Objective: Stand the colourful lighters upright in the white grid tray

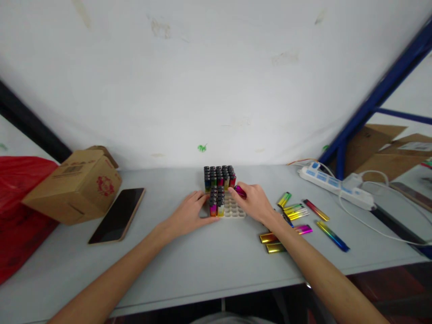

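A pale tray (233, 209) with rows of small round holes sits in the middle of the table. Upright lighters with black tops (219, 175) fill its back rows, and a second group of lighters (216, 202) stands at its front left. My left hand (191, 215) grips the tray's left side, thumb at the front corner and fingers behind. Between the fingers of my right hand (254, 202) is a shiny purple lighter (240, 191), held tilted over the tray's right part. Loose metallic lighter sleeves (293, 210) lie beside and partly under my right forearm.
A dark phone (118, 213) and a cardboard box (76, 184) are on the left, beside a red bag (25, 211). At right lies a white power strip (334, 185) with cables. A wall closes off the table's back; blue shelf posts (378, 96) stand right.
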A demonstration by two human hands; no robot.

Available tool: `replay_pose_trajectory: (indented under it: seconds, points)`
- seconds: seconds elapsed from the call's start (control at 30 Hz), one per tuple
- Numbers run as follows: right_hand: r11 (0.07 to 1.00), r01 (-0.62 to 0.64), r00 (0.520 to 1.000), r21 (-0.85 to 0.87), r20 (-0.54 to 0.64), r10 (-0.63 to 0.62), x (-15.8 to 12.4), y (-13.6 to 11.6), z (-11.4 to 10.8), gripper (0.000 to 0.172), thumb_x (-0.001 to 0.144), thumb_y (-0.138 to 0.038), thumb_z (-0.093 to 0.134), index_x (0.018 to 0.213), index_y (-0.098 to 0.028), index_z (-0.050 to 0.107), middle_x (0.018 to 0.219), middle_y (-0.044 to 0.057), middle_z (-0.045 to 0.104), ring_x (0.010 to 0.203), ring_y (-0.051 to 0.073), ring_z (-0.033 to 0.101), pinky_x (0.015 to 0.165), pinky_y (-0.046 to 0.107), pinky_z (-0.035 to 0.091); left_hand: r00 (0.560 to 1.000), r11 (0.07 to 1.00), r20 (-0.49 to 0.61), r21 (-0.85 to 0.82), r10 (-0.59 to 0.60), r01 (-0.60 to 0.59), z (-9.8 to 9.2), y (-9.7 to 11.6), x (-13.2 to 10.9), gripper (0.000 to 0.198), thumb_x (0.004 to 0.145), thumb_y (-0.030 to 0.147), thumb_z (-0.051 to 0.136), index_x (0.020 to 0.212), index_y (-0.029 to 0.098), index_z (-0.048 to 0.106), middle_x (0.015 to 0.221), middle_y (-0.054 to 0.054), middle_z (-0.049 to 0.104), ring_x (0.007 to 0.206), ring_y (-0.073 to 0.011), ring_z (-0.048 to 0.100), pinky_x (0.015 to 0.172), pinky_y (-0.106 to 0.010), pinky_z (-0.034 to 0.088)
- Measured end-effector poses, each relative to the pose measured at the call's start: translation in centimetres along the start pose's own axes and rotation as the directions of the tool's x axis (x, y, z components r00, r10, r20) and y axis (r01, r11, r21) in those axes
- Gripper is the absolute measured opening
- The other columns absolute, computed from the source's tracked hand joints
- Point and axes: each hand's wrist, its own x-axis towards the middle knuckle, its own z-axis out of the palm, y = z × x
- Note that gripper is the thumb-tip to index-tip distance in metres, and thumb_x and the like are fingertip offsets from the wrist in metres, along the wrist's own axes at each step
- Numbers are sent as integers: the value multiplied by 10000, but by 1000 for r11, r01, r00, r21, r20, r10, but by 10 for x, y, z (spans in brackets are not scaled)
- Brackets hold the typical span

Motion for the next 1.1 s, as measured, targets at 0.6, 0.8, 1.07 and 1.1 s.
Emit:
replay_pose_trajectory:
  seconds: [0.6, 0.8, 1.07, 1.1]
  points:
    - [982, 71, 997, 172, 27, -77, -3, 5, 3, 238, 1210, -451, 534, 1140, -259, 658, 897, 39, 769, 776, 239, 683, 768, 318, 482, 1000, 1000, -14, -4, 10, -10, 0, -1, 0, 604, 976, 767, 832, 1274, 245, 776, 1261, -117, 780, 1183, -365, 733, 1112, -506, 608]
    - [959, 237, 971, 153, -33, -235, -3, 9, 2, 365, 1242, -482, 489, 1027, -249, 670, 1092, 117, 732, 1003, 268, 693, 948, 378, 557, 1000, 1000, -8, 17, 3, -3, 1, 0, 0, 605, 986, 749, 836, 1289, 229, 773, 1266, -124, 776, 1226, -374, 732, 1144, -512, 597]
    - [973, 111, 993, 204, 11, -115, 1, 15, 4, 477, 1239, -607, 493, 943, -260, 634, 943, 82, 789, 889, 256, 718, 848, 347, 536, 1000, 1000, -11, -5, 2, -2, 1, 0, 0, 613, 986, 761, 824, 1307, 240, 779, 1273, -120, 787, 1217, -373, 741, 1137, -509, 598]
    - [974, 111, 993, 197, 19, -117, 1, 17, 6, 467, 1239, -596, 498, 948, -258, 637, 954, 87, 794, 894, 257, 720, 848, 347, 537, 1000, 1000, -11, -6, 1, -1, 1, 0, 0, 617, 988, 761, 821, 1311, 237, 777, 1273, -122, 786, 1218, -374, 740, 1136, -509, 598]
